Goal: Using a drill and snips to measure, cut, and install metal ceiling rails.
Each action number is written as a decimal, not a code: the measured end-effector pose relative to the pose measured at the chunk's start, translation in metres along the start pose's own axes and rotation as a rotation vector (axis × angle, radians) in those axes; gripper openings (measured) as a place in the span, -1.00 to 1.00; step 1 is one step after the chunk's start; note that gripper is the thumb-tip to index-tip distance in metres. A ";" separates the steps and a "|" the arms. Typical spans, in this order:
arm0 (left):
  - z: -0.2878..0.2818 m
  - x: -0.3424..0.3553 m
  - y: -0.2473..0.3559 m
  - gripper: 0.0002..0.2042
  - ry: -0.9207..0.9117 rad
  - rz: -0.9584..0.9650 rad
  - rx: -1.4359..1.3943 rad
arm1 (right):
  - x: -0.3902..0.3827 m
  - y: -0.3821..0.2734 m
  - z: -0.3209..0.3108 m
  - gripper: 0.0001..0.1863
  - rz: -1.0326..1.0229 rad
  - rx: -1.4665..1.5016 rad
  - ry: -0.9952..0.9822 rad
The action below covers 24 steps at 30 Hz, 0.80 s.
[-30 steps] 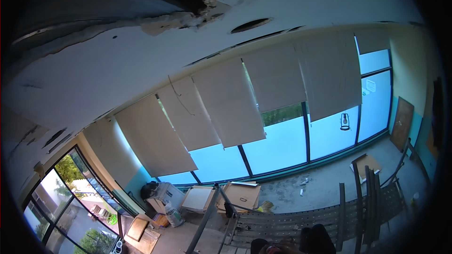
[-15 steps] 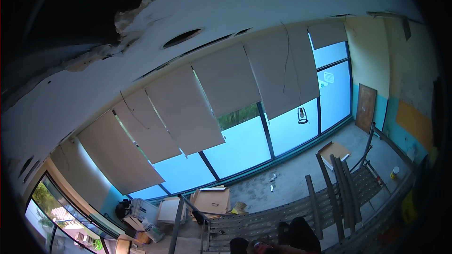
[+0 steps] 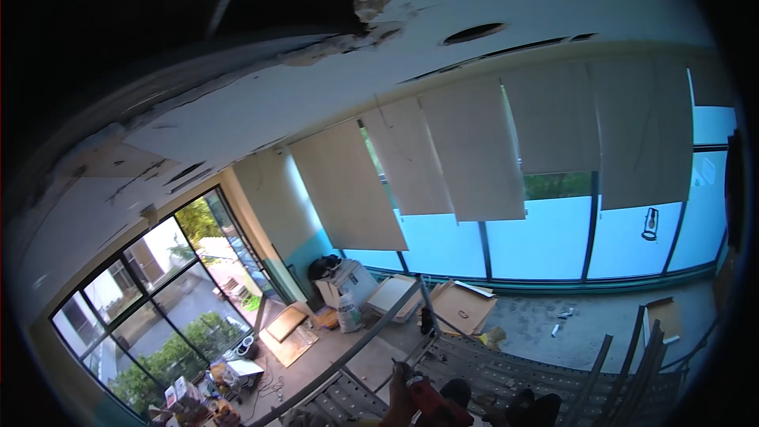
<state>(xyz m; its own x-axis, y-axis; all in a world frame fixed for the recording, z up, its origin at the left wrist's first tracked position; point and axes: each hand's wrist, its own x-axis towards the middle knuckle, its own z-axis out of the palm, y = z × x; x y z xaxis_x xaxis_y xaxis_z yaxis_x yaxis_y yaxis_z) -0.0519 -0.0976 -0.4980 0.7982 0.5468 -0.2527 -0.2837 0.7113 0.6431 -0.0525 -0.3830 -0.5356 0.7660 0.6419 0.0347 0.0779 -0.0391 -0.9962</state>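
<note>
Low in the view, my left hand is closed around the front of a red power tool with a black nose. The tool's exact kind is too dark to make out. To the right of it, a dim shape that looks like my right hand shows at the lower edge, its fingers lost in shadow. Dark rounded shapes, like my shoes or knees, rest over the perforated metal scaffold platform beneath me.
A scaffold rail runs along the left; metal strips lean at the right. Above is a broken ceiling with a dark hole. Flattened cardboard, a white sack and cluttered tools lie on the floor below.
The view has swung left, bringing the glazed door and floor clutter into sight. The red tool and my left hand have risen further into view.
</note>
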 end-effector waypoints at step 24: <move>-0.221 -0.095 0.034 -0.31 0.674 0.075 1.695 | -0.017 0.068 0.000 -0.20 0.045 -0.844 0.048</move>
<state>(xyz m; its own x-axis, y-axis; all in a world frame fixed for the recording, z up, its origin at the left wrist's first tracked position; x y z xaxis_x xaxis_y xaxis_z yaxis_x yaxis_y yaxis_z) -0.2548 -0.0275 -0.6124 0.3626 0.9226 -0.1314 0.8217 -0.2500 0.5123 -0.0599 -0.3964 -0.6044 0.8044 0.5938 0.0185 0.4827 -0.6350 -0.6031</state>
